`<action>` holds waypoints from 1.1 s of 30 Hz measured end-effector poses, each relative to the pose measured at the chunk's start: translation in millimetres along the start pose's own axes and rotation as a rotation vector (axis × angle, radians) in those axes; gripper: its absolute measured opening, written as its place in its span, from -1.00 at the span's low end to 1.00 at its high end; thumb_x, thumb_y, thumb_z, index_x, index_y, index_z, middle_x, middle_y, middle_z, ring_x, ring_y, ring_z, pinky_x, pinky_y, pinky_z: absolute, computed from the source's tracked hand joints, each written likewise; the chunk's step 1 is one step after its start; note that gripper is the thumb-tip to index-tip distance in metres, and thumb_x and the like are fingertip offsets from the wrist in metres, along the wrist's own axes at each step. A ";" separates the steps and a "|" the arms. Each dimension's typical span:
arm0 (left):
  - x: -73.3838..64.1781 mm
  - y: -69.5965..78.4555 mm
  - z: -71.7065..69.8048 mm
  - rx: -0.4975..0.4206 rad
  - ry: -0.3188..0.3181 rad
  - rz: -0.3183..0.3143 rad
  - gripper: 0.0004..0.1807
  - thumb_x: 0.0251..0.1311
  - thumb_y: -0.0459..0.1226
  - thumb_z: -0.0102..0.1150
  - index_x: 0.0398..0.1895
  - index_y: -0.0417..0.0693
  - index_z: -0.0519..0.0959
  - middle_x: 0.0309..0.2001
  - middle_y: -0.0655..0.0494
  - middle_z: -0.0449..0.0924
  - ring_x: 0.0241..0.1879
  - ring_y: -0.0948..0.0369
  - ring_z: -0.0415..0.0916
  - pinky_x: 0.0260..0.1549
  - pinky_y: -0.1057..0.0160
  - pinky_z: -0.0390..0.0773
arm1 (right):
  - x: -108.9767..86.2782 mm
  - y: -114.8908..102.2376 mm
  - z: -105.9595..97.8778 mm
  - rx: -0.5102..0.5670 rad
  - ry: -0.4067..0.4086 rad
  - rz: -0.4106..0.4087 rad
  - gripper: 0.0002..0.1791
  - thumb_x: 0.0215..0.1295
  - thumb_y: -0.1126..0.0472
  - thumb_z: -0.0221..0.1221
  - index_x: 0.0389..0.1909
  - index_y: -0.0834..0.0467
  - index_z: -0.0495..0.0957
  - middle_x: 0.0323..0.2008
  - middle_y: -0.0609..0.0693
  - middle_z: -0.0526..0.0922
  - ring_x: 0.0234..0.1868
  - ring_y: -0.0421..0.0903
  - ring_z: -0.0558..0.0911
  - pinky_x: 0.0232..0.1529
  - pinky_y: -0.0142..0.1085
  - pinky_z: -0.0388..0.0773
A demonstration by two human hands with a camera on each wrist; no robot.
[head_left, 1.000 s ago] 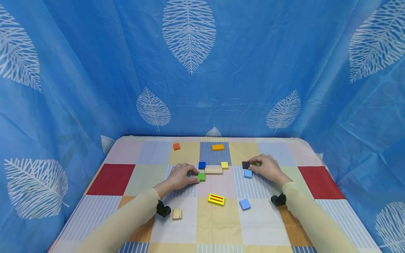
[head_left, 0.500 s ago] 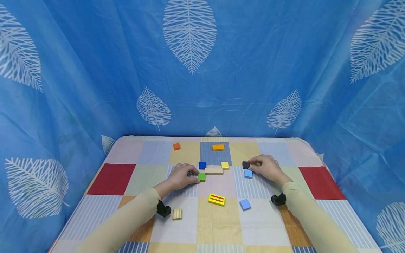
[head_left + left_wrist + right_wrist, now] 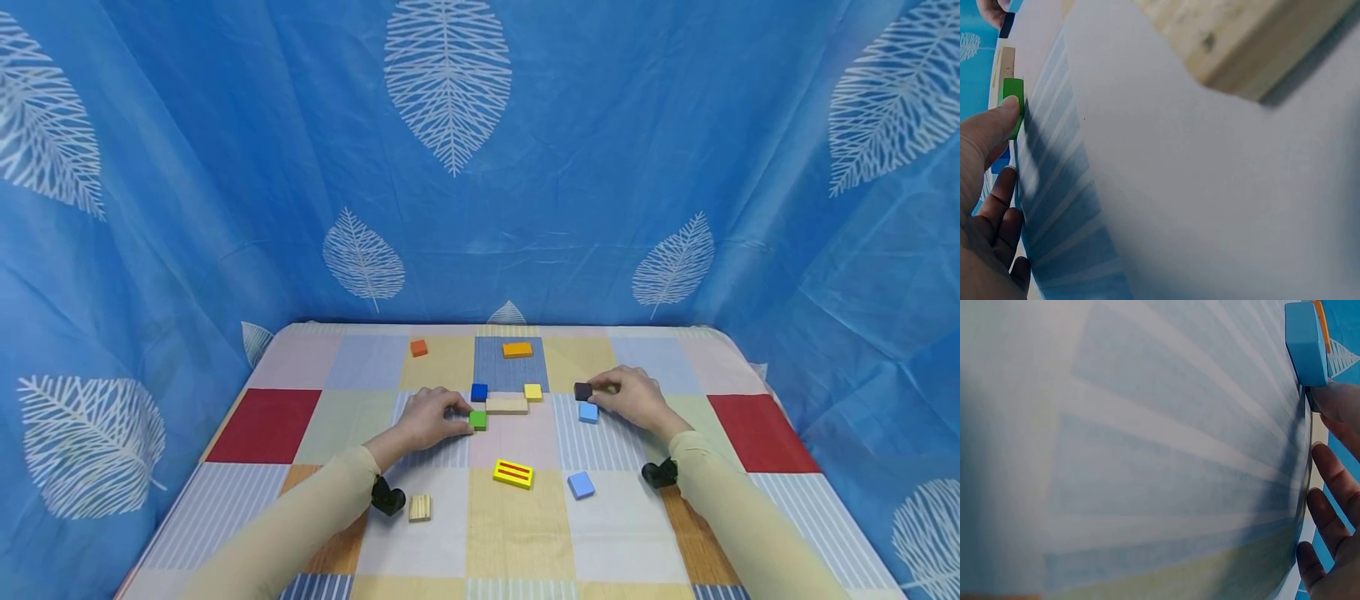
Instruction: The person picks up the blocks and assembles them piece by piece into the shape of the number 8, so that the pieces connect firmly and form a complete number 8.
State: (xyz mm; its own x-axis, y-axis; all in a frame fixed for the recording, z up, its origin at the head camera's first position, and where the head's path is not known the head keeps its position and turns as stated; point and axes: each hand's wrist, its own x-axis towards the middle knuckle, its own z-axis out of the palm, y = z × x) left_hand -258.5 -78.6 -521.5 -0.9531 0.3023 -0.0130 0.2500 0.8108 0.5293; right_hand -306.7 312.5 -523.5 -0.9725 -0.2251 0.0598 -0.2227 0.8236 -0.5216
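My left hand (image 3: 430,419) pinches a small green block (image 3: 477,421) between thumb and index finger; in the left wrist view the thumb lies on the green block (image 3: 1012,89) and the other fingers spread apart. Just beyond it are a dark blue block (image 3: 479,392) and a long plain wooden block (image 3: 506,407). On the right, my right hand (image 3: 632,398) pinches a black block (image 3: 582,391) at its side. A light blue block (image 3: 588,412) sits right in front of the black one and partly covers it in the right wrist view. A yellow block (image 3: 532,392) lies between the hands.
Toward the back lie an orange-red block (image 3: 418,348) and an orange block (image 3: 517,350). Nearer are a yellow block with red stripes (image 3: 513,474), another blue block (image 3: 581,485) and a wooden block (image 3: 420,507). Blue curtains (image 3: 480,250) surround the patchwork-covered table.
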 end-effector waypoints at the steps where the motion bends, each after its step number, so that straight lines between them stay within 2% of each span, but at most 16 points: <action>1: 0.1 -0.1 -0.2 -0.001 -0.001 0.000 -0.72 0.19 -0.01 0.47 -0.06 0.22 0.70 -0.07 0.28 0.61 0.00 0.14 0.38 0.11 -0.01 0.30 | 0.0 0.0 0.1 -0.004 0.001 -0.003 -0.64 0.31 0.01 0.38 0.07 0.05 0.72 0.05 0.07 0.66 0.10 0.15 0.46 0.15 0.19 0.22; 13: 1.4 -3.8 -2.1 -0.002 -0.006 0.013 -0.72 0.19 -0.02 0.47 -0.07 0.22 0.70 -0.09 0.29 0.60 -0.01 0.14 0.37 0.11 -0.03 0.29 | -2.4 -2.8 -3.4 0.002 0.011 -0.018 -0.63 0.30 0.01 0.39 0.07 0.05 0.72 0.01 0.04 0.66 0.05 0.12 0.45 0.10 0.15 0.23; 17: 2.6 -4.5 -2.3 -0.002 -0.010 0.010 -0.72 0.18 -0.01 0.47 -0.07 0.22 0.70 -0.08 0.30 0.60 0.00 0.14 0.37 0.12 -0.03 0.29 | -6.0 -14.9 -9.5 0.015 0.039 -0.043 -0.63 0.29 -0.01 0.40 0.06 0.02 0.71 0.02 0.02 0.66 0.11 0.13 0.44 0.16 0.19 0.20; 21: 3.6 -5.2 -1.2 0.000 -0.008 0.007 -0.72 0.18 0.00 0.47 -0.08 0.22 0.70 -0.08 0.30 0.60 0.00 0.14 0.37 0.12 -0.02 0.29 | -11.1 -33.6 -11.5 0.025 0.049 -0.091 -0.64 0.27 -0.02 0.41 0.04 -0.01 0.72 -0.06 -0.04 0.63 0.09 0.11 0.42 0.16 0.20 0.17; 25: 3.6 -5.0 -1.2 0.000 -0.003 0.008 -0.72 0.17 0.00 0.48 -0.09 0.22 0.70 -0.07 0.28 0.60 0.00 0.14 0.38 0.12 -0.04 0.29 | -15.6 -46.6 -5.7 0.004 0.045 -0.132 -0.67 0.23 -0.01 0.44 0.00 -0.06 0.73 -0.14 -0.13 0.59 0.08 0.06 0.40 0.14 0.17 0.16; 33: 4.1 -5.3 -1.2 0.012 0.000 0.019 -0.71 0.16 -0.01 0.48 -0.09 0.20 0.70 -0.08 0.27 0.60 0.00 0.13 0.40 0.10 -0.04 0.31 | -24.7 -57.1 17.0 -0.069 0.023 -0.203 -0.69 0.15 -0.03 0.49 -0.08 -0.12 0.76 -0.21 -0.21 0.58 0.01 -0.02 0.44 0.16 0.17 0.19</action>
State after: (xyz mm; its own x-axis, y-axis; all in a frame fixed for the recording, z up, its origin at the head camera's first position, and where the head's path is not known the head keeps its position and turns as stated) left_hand -263.9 -82.3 -523.3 -0.9480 0.3182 -0.0033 0.2704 0.8110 0.5189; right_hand -268.9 262.2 -509.6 -0.9085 -0.3783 0.1773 -0.4171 0.7967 -0.4374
